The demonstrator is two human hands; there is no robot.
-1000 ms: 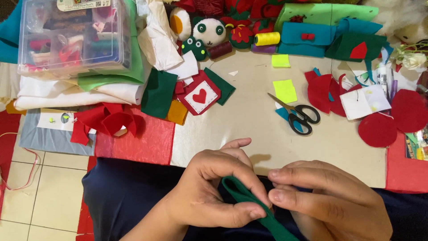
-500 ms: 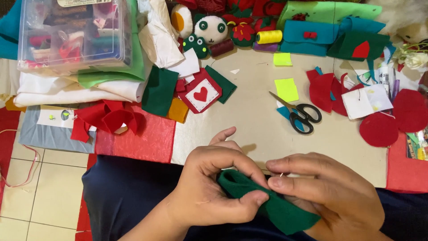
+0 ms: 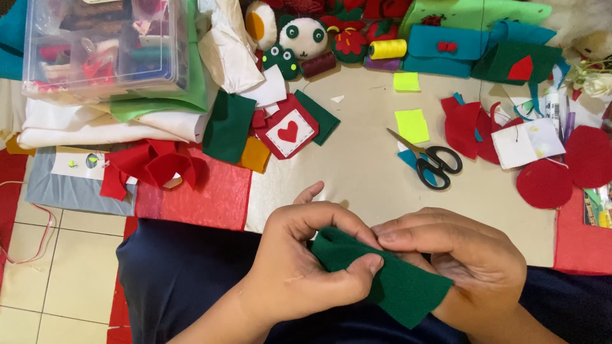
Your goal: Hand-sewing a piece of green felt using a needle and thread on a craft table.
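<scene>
Pinching green felt at 6 o'clock over lap w/ both hands, left hand clamped thumb-on-top, right hand gripping edge from behind, prob. to keep it taut; scissors idle at 1 o'clock.

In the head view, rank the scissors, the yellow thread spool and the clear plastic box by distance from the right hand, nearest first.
1. Scissors: on the table just above the right hand.
2. Yellow thread spool: farther up, near the table's back edge.
3. Clear plastic box: far upper left, on folded fabric.
</scene>
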